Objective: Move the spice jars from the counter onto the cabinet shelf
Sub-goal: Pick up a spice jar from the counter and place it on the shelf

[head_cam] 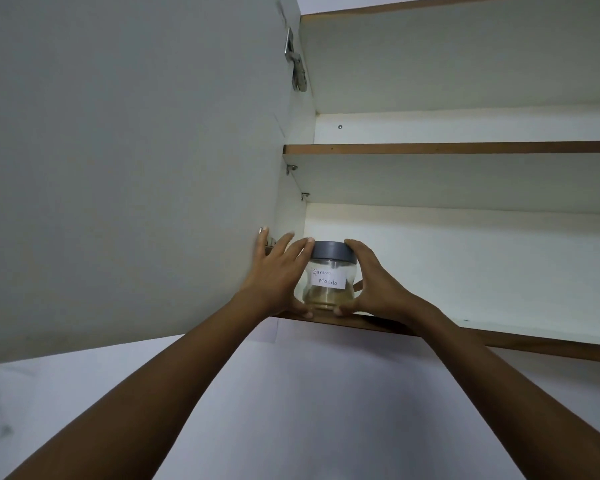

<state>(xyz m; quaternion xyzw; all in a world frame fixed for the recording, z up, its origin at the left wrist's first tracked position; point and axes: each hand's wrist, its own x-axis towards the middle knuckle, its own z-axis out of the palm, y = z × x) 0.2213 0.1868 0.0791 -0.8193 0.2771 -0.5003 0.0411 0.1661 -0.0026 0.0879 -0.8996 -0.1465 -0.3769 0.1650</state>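
A clear spice jar [329, 282] with a grey lid and a white label reading "Garam Masala" stands at the front left of the lower cabinet shelf [499, 336]. A little yellowish powder lies in its bottom. My left hand [278, 275] cups the jar's left side, fingers spread up toward the lid and thumb under the base. My right hand [374, 282] grips its right side, fingertips on the lid's edge and thumb at the base. The counter and any other jars are out of view.
The open cabinet door [129, 161] hangs at the left with a metal hinge [297, 65] near its top. An upper shelf [465, 147] spans the cabinet above. Pale wall [291, 393] lies below the cabinet.
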